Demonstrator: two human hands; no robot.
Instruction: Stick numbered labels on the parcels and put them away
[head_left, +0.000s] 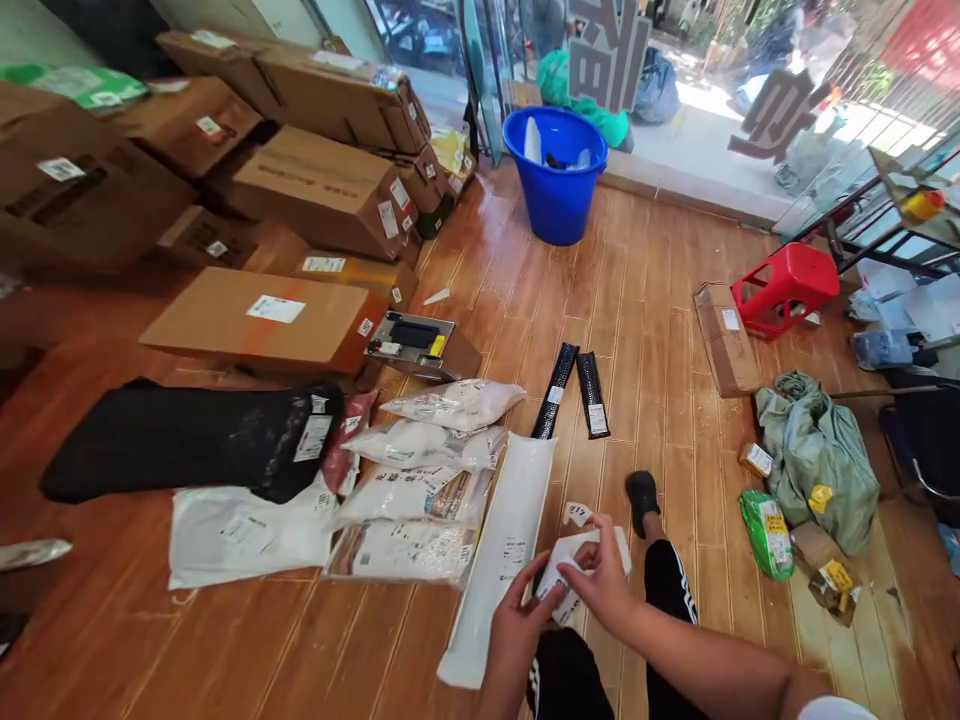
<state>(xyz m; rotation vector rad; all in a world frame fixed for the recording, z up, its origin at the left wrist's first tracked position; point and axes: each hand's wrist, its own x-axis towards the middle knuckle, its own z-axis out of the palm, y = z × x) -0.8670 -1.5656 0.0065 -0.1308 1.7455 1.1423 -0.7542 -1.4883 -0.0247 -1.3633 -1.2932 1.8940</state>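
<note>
A small white stack or roll of labels (pixel 559 562) is held between both hands, above the floor in front of my legs. A loose end (pixel 577 514) with printed figures sticks up from its far side. My left hand (pixel 525 605) has its fingers closed on the near left edge. From the right, my right hand (pixel 606 580) grips the top with thumb and fingers. Part of the labels is hidden behind the fingers. Just left of the hands lies a long white parcel (pixel 514 520). Beyond it are two narrow black-wrapped parcels (pixel 556 390).
Several plastic-wrapped parcels (pixel 420 500) and a black bag (pixel 187 440) lie left. Cardboard boxes (pixel 322 190) are piled behind them. A blue bucket (pixel 559 190) stands by the glass door. On the right are a red stool (pixel 799 270), a green-grey sack (pixel 821 460) and small packages.
</note>
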